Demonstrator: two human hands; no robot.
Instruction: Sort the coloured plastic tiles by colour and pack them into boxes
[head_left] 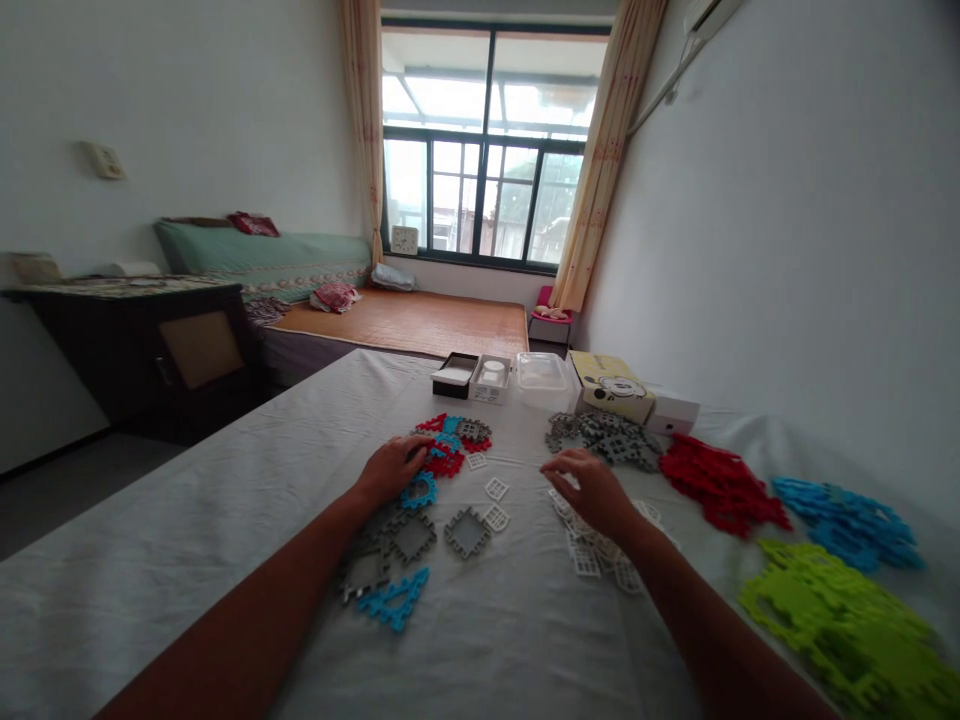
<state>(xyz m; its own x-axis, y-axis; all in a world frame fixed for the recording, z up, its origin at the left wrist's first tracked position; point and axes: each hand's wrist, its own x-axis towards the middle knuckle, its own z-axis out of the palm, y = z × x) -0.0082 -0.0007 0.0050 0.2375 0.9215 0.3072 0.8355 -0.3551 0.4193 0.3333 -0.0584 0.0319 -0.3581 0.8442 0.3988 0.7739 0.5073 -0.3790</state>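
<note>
My left hand (394, 468) lies at the left edge of a cluster of red and blue interlocking plastic pieces (444, 458). Its fingers are slightly bent and apart, touching the cluster's edge. My right hand (589, 485) hovers over a pile of white window-shaped pieces (585, 555), thumb and fingers apart, with nothing visible in them. Just beyond it is a heap of grey interlocking pieces (619, 440). Between my hands lie a few small white window pieces (496, 489) and a grey square frame (467, 532). Near my left forearm is a blue triangular piece (395, 600).
On the right lie heaps of red (716, 485), blue (847, 522) and lime-green pieces (847, 620). A black box (454, 376), a clear plastic container (543, 374) and a yellow box (611, 385) stand at the back of the cloth-covered table (300, 450).
</note>
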